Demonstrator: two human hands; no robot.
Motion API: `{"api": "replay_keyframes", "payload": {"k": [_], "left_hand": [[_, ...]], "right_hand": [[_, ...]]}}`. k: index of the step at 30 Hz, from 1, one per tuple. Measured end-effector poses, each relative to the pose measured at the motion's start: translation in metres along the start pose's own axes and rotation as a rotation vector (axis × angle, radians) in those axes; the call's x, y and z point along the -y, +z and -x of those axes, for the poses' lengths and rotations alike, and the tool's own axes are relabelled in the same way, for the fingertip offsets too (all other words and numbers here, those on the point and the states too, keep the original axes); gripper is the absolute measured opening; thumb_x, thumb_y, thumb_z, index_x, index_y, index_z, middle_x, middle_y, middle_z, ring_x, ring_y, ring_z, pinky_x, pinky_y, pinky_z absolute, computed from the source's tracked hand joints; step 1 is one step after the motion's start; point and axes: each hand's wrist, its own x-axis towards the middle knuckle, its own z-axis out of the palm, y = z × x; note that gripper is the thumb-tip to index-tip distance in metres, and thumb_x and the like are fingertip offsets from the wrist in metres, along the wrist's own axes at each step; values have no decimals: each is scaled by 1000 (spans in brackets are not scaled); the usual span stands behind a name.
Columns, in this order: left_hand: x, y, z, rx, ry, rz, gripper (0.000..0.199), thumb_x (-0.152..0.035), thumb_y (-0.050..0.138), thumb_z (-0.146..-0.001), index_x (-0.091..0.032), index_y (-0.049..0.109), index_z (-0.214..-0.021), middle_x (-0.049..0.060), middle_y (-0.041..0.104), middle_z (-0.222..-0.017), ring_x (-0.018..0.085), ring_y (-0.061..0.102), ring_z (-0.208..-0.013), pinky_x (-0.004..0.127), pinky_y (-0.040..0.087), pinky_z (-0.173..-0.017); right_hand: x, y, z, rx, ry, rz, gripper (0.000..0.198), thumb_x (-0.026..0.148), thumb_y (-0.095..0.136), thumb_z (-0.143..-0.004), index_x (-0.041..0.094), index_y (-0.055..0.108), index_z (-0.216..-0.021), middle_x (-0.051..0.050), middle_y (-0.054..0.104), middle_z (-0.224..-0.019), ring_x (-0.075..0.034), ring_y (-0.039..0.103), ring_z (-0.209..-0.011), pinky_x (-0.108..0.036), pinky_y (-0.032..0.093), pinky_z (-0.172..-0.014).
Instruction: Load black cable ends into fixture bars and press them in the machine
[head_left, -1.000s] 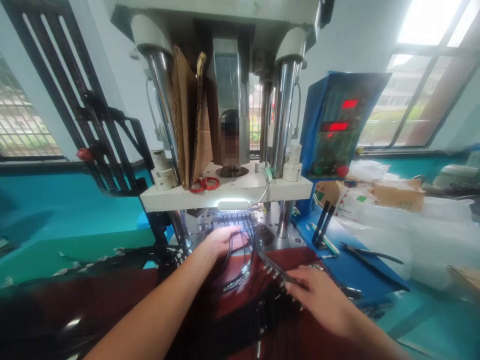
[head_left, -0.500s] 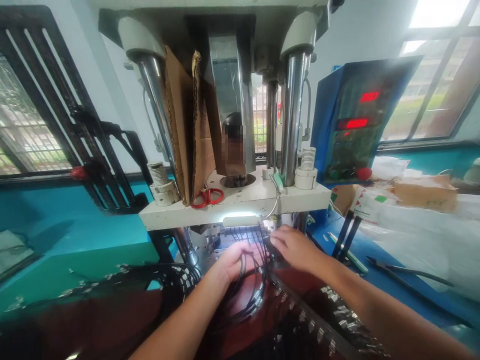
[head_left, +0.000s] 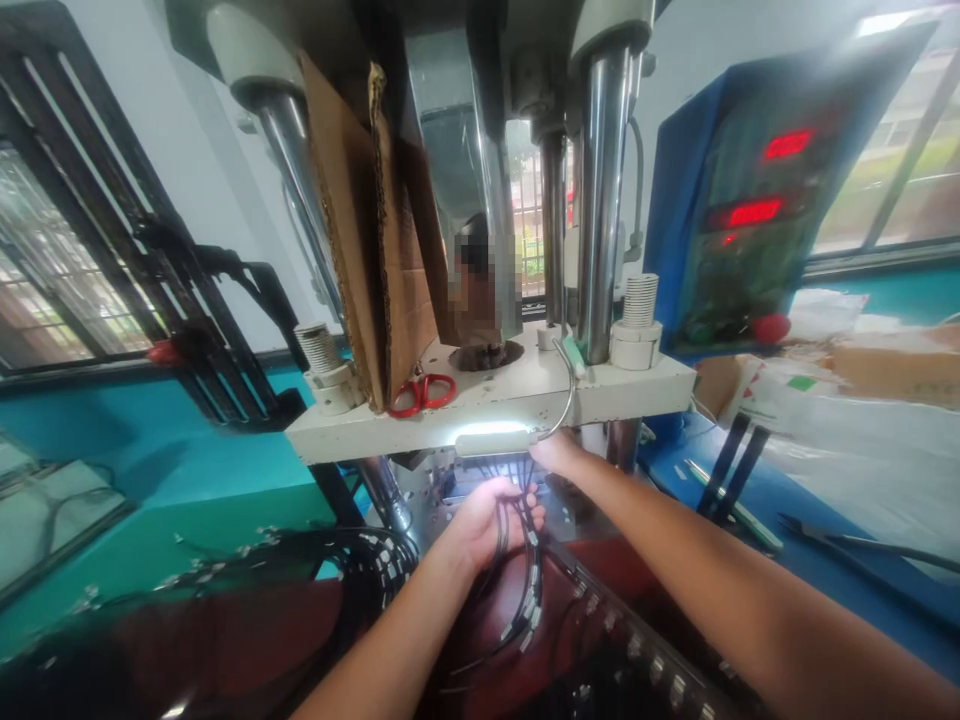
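My left hand (head_left: 501, 515) is closed around a bundle of thin black cables (head_left: 534, 560) just below the lamp. The cables run up from the hand under the press plate, and their ends with small metal connectors (head_left: 525, 620) hang below it. My right hand (head_left: 553, 452) reaches in under the plate beside the lamp, its fingers hidden by the plate and lamp. A lit white lamp bar (head_left: 493, 443) sits on the front edge of the white press plate (head_left: 615, 392). Under it, part of a metal mould (head_left: 459, 480) shows.
Red-handled scissors (head_left: 424, 394) and cardboard sheets (head_left: 341, 240) rest on the plate. More black cables (head_left: 360, 545) lie at left. A rail with metal clips (head_left: 637, 635) crosses the lower right. Pliers (head_left: 847, 545) lie on the blue table (head_left: 817, 600); a blue control box (head_left: 750, 200) stands behind.
My right hand has moved forward and under the plate, past the lamp. My left fingers have closed around the cables, where the palm was more open. The view has shifted slightly.
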Motion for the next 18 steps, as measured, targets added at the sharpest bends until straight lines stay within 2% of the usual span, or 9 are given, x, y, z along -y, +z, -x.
{"api": "replay_keyframes", "payload": {"k": [4,10,12,15,18], "left_hand": [[4,-2,-2,-39,-4,-60,11,-17,54,-88,-12,59,-80,-2,58,-66,10,58,-60,26,51,-61],[8,-8,-5,-76,-5,-113,12,-21,57,-89,-11,60,-82,-1,60,-73,10,59,-64,25,53,-61],[8,-9,-5,-77,-6,-120,13,-21,57,-89,-11,60,-82,-1,61,-74,10,60,-65,25,53,-61],[9,-9,-5,-77,5,-121,13,-21,57,-89,-11,60,-81,-1,61,-73,10,60,-65,26,53,-61],[10,-9,-6,-74,17,-119,14,-21,57,-89,-11,60,-80,-2,61,-71,10,61,-65,27,53,-63]], "right_hand": [[5,6,0,-22,-14,-33,25,32,55,-92,16,60,-110,-7,62,-110,-19,62,-92,-39,53,-80],[11,2,23,-37,-169,-118,23,33,56,-92,15,62,-105,-6,64,-106,-19,63,-91,-39,53,-80],[12,-2,34,-46,-181,-140,21,32,56,-92,15,63,-101,-5,65,-102,-18,63,-88,-37,53,-79],[10,-8,44,-92,-138,-162,20,31,55,-93,15,63,-101,-5,66,-102,-17,63,-89,-38,53,-80],[4,-10,38,-158,-16,-156,22,31,55,-92,15,62,-105,-7,64,-108,-19,62,-95,-41,51,-84]]}}
